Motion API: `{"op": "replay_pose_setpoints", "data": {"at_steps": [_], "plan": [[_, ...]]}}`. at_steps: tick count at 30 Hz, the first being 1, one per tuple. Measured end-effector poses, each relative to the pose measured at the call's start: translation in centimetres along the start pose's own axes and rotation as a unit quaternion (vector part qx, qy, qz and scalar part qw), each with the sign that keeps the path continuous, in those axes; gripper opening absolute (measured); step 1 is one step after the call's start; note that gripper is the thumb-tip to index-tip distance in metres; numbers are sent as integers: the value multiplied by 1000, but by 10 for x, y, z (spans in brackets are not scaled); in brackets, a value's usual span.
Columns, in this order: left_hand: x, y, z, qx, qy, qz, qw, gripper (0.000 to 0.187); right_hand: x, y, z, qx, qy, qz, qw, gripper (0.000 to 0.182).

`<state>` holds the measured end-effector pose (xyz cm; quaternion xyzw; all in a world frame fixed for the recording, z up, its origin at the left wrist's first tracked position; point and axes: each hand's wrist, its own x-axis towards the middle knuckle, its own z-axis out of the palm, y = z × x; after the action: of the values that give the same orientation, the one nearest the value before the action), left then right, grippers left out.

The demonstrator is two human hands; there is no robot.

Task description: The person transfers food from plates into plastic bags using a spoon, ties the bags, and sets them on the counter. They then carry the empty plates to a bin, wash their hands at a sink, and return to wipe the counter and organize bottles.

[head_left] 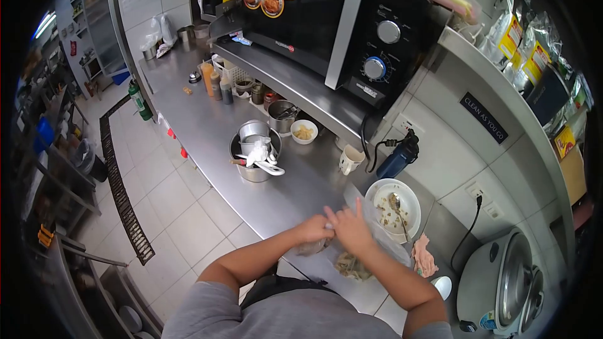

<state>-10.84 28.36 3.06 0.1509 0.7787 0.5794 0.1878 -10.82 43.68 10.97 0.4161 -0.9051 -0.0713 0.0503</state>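
Note:
My left hand (313, 229) is closed, its fingers gathered on thin clear plastic above the counter's front edge. Beside it, my right hand (352, 231) pinches the same spot, with one or two fingers raised. A clear plastic bag (353, 266) with pale, greenish-brown food inside lies under my right forearm. More clear plastic (312, 248) hangs below my left hand, its contents hard to make out. Just past my right hand stands a white bowl (409, 199) with food scraps and a spoon (395, 202) in it.
Stacked metal pots (254, 172) with a white cloth stand on the steel counter (207, 132). Near the wall are a small bowl (304, 132), a mug (351, 160) and a dark blue bottle (399, 156). A crumpled pink cloth (424, 256) and a rice cooker (493, 285) sit right. Overhead is a microwave (308, 19).

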Motion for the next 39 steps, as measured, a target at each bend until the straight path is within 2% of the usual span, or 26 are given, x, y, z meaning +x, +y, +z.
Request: {"op": "replay_pose_setpoints", "data": {"at_steps": [1,2,3,6,7,9,10,12,14,16,18,19,20,22,25,27,28,29,30,31,34,35,37,39], "plan": [[-7,-5,-3,100,-5,25,995,34,5,9,8,9,-72,16,997,30],[-14,-9,-4,200,-10,48,979,36,9,12,20,-4,-78,2,997,26],[-21,-13,-2,197,13,38,980,36,12,12,33,-17,-85,-12,996,23],[-25,-67,10,357,61,150,920,33,10,-4,37,-38,-98,-55,993,16],[-27,-75,13,343,68,170,921,30,12,-8,35,-42,-100,-70,992,15],[-30,-88,16,313,83,207,923,25,12,-5,37,-14,-152,-37,988,14],[-30,-90,10,240,68,184,951,22,11,0,37,1,-178,-19,984,13],[-25,-91,-13,90,36,137,986,18,-1,25,29,57,-136,46,988,15],[-16,-73,-46,60,168,264,948,16,-12,38,14,96,-93,85,987,15],[-19,-13,-84,187,219,218,932,11,-27,33,-4,124,-54,97,986,15],[-11,32,-91,97,217,171,956,10,-45,6,1,387,-85,132,908,16],[-7,50,-90,52,217,149,963,10,-44,-17,-6,578,-99,137,798,18],[-6,66,-84,-51,194,152,968,11,-39,-42,-11,740,-110,135,649,20],[-7,84,-70,-250,134,154,946,12,-22,-67,3,915,-137,57,374,23],[-11,69,-49,-325,9,93,941,11,2,-50,65,878,-117,96,454,24],[-13,43,-50,-220,0,111,969,10,10,15,88,957,-85,119,252,27],[-11,28,-51,-165,-3,121,979,10,13,23,83,888,-37,153,432,29],[-8,9,-47,-113,61,81,988,8,14,28,72,784,17,182,594,32],[-6,-13,-38,-61,125,40,990,7,14,30,60,647,72,205,730,35],[-5,-26,-31,-11,187,-3,982,6,17,18,48,458,116,109,875,41],[5,-28,-8,-31,410,-66,909,5,34,-44,50,347,210,130,905,32],[9,-36,1,-149,402,-102,898,5,36,-48,51,347,206,151,902,29],[14,-52,18,-376,364,-166,836,6,36,-50,54,348,200,193,895,23],[3,-57,30,-345,333,-189,857,8,24,-48,80,345,193,196,897,19]]}}
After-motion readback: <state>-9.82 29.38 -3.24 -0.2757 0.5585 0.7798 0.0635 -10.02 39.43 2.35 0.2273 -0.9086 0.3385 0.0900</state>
